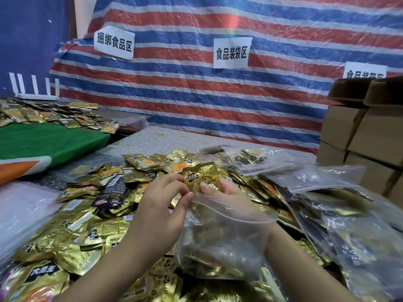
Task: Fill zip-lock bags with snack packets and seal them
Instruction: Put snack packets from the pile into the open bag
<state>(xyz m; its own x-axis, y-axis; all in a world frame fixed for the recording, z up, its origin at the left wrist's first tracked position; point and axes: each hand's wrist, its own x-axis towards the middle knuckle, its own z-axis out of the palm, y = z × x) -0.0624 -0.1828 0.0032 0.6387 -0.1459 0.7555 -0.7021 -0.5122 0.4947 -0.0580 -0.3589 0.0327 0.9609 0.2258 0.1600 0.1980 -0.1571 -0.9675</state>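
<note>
A clear zip-lock bag [220, 243] hangs in front of me, its mouth up, with several gold packets inside. My right hand [226, 192] grips the bag's rim and its thumb presses a gold snack packet [200, 176] that stands upright at the mouth. My left hand [161, 205] pinches the packet's lower left edge and the bag's rim with curled fingers. A big heap of loose gold packets [87, 214] covers the table below and to the left.
Filled zip-lock bags [340, 216] lie piled on the right. Stacked cardboard boxes [366, 136] stand at far right. A green-covered table [43, 140] with more packets is at the left. A striped tarp [218, 94] with paper signs hangs behind.
</note>
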